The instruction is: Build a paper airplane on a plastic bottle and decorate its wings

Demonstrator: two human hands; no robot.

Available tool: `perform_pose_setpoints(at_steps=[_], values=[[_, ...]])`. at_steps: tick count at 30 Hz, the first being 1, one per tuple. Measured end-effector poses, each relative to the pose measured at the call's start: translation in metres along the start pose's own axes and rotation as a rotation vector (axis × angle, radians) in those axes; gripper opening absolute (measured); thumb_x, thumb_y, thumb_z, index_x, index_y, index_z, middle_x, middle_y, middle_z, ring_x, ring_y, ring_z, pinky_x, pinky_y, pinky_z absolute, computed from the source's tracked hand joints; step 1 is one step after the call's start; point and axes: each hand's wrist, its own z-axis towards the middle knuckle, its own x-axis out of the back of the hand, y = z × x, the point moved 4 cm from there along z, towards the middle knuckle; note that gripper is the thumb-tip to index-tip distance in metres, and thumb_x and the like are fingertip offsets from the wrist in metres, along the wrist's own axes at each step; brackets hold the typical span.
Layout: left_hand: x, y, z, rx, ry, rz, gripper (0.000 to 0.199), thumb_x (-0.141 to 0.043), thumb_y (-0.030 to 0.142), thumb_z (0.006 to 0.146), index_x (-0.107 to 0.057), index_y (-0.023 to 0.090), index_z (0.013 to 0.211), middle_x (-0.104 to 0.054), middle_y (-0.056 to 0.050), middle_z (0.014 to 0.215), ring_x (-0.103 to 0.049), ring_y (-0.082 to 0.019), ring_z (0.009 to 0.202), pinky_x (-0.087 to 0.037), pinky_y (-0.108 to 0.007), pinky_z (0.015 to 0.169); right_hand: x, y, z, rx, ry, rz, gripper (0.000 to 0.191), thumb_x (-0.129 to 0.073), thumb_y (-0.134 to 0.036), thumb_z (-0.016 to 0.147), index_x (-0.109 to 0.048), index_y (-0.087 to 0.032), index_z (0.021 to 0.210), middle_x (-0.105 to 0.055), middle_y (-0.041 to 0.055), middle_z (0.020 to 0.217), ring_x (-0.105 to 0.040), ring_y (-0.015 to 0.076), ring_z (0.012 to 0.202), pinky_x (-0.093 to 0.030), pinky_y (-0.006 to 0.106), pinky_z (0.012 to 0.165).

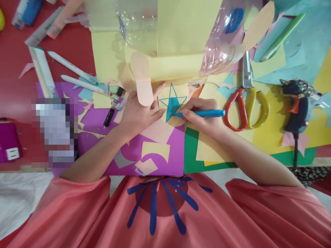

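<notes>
A blue star outline (172, 103), partly coloured in, is on cream paper in the middle. My right hand (203, 115) pinches a blue marker (210, 113), its tip at the star's lower part. My left hand (142, 112) rests on the paper left of the star, fingers spread. A peach rounded paper strip (143, 79) lies across the back of its fingers. Beside my left wrist is a black marker (113, 107). Right of my right hand lie scissors with red and yellow handles (245, 93).
Clear plastic bottles (137, 22) lie at the top. A dark glue gun (297, 106) with a cable is at the right. White markers (72, 67) and a blurred-out phone-like object (55, 132) are at the left. Paper scraps (155, 151) cover the purple sheet near the front edge.
</notes>
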Motion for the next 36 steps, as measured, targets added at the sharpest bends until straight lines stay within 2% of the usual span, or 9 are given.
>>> perform_pose_setpoints(at_steps=[9, 11, 15, 17, 20, 25, 28, 32, 36], values=[[0.0, 0.001, 0.0, 0.031, -0.015, 0.003, 0.061, -0.052, 0.032, 0.09, -0.04, 0.018, 0.148, -0.056, 0.0, 0.076, -0.056, -0.019, 0.077, -0.043, -0.038, 0.094, 0.003, -0.001, 0.0, -0.034, 0.127, 0.04, 0.021, -0.053, -0.018, 0.074, -0.048, -0.02, 0.054, -0.054, -0.0028, 0.049, -0.046, 0.0081, 0.045, -0.037, 0.024, 0.045], [-0.001, 0.001, 0.0, 0.028, -0.017, 0.005, 0.061, -0.051, 0.031, 0.09, -0.039, 0.019, 0.148, -0.056, 0.0, 0.075, -0.056, -0.019, 0.077, -0.043, -0.039, 0.093, 0.006, -0.002, 0.0, -0.064, 0.145, 0.07, 0.022, -0.054, -0.017, 0.076, -0.049, -0.02, 0.055, -0.054, -0.0027, 0.049, -0.047, 0.0083, 0.044, -0.037, 0.025, 0.044], [-0.001, -0.001, 0.001, 0.021, -0.015, -0.013, 0.061, -0.05, 0.032, 0.091, -0.037, 0.02, 0.149, -0.055, 0.001, 0.076, -0.055, -0.018, 0.076, -0.043, -0.039, 0.093, 0.016, -0.001, 0.0, -0.04, 0.275, 0.223, 0.023, -0.057, -0.024, 0.083, -0.055, -0.021, 0.061, -0.057, -0.0018, 0.053, -0.048, 0.0085, 0.041, -0.036, 0.025, 0.039], [-0.001, -0.002, 0.001, 0.018, -0.018, -0.025, 0.061, -0.051, 0.033, 0.09, -0.038, 0.021, 0.149, -0.056, 0.0, 0.077, -0.055, -0.018, 0.076, -0.043, -0.038, 0.093, 0.017, 0.001, 0.003, -0.028, 0.244, 0.302, 0.023, -0.058, -0.035, 0.088, -0.061, -0.021, 0.07, -0.062, 0.0003, 0.06, -0.053, 0.01, 0.045, -0.038, 0.025, 0.039], [-0.001, -0.002, 0.001, 0.015, -0.023, -0.02, 0.061, -0.051, 0.034, 0.09, -0.038, 0.02, 0.148, -0.056, 0.0, 0.077, -0.055, -0.019, 0.077, -0.043, -0.038, 0.093, 0.014, 0.003, 0.008, -0.054, 0.119, 0.303, 0.027, -0.062, -0.046, 0.086, -0.066, -0.02, 0.079, -0.065, 0.0017, 0.068, -0.06, 0.0116, 0.054, -0.045, 0.025, 0.044], [0.0, -0.001, -0.001, 0.01, -0.002, -0.019, 0.06, -0.05, 0.033, 0.092, -0.038, 0.018, 0.149, -0.056, -0.001, 0.077, -0.055, -0.02, 0.077, -0.043, -0.039, 0.093, 0.012, 0.002, 0.014, -0.055, -0.003, 0.2, 0.017, -0.069, -0.032, 0.081, -0.061, -0.019, 0.073, -0.058, -0.0021, 0.061, -0.052, 0.0085, 0.051, -0.041, 0.024, 0.048], [0.0, -0.001, -0.001, 0.003, 0.003, -0.019, 0.06, -0.051, 0.033, 0.091, -0.038, 0.019, 0.148, -0.056, -0.001, 0.077, -0.055, -0.02, 0.077, -0.044, -0.039, 0.092, 0.008, 0.004, 0.014, -0.042, -0.052, 0.165, 0.02, -0.067, -0.026, 0.078, -0.053, -0.02, 0.066, -0.056, -0.0024, 0.06, -0.05, 0.0089, 0.053, -0.039, 0.024, 0.05], [0.0, -0.001, 0.0, -0.001, -0.005, -0.018, 0.06, -0.05, 0.033, 0.091, -0.038, 0.019, 0.148, -0.055, -0.001, 0.076, -0.055, -0.02, 0.077, -0.045, -0.038, 0.089, 0.003, 0.007, 0.013, -0.024, -0.041, 0.068, 0.031, -0.064, -0.023, 0.08, -0.043, -0.02, 0.058, -0.045, -0.0051, 0.051, -0.039, 0.0069, 0.048, -0.03, 0.024, 0.047], [0.0, -0.001, 0.0, -0.003, -0.01, -0.025, 0.06, -0.05, 0.033, 0.091, -0.039, 0.018, 0.148, -0.056, -0.001, 0.077, -0.054, -0.019, 0.077, -0.045, -0.038, 0.089, 0.001, 0.006, 0.014, -0.026, -0.034, 0.031, 0.03, -0.063, -0.023, 0.079, -0.042, -0.02, 0.057, -0.044, -0.0056, 0.05, -0.037, 0.0061, 0.047, -0.028, 0.023, 0.047]])
